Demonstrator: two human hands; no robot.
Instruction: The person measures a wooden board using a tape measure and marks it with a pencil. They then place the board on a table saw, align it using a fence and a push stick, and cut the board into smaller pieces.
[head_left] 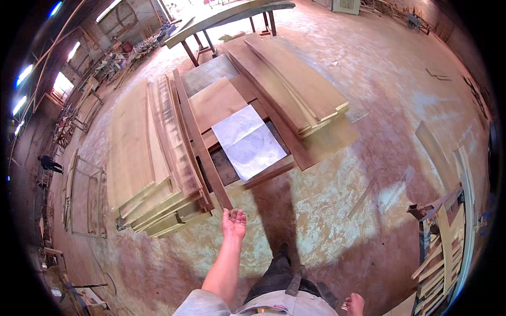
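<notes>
My left hand (233, 223) reaches forward, palm turned up and fingers loosely bent and apart. Its fingertips are at the near end of a long brown board (203, 152); I cannot tell whether they touch it. Low at the right, my right hand (354, 304) is closed beside my body, and whatever it may hold is hidden. Beyond the left hand, a creased white paper sheet (250, 141) lies across a brown wooden frame (271, 171). A light brown panel (217, 102) rests just behind the paper.
Stacks of pale boards stand left (132, 142) and right (300, 79) of the frame. A table (226, 18) is at the back. Wood strips (440, 258) fill a rack at the lower right. Loose strips lie on the floor (327, 195). Another person (50, 164) is far left.
</notes>
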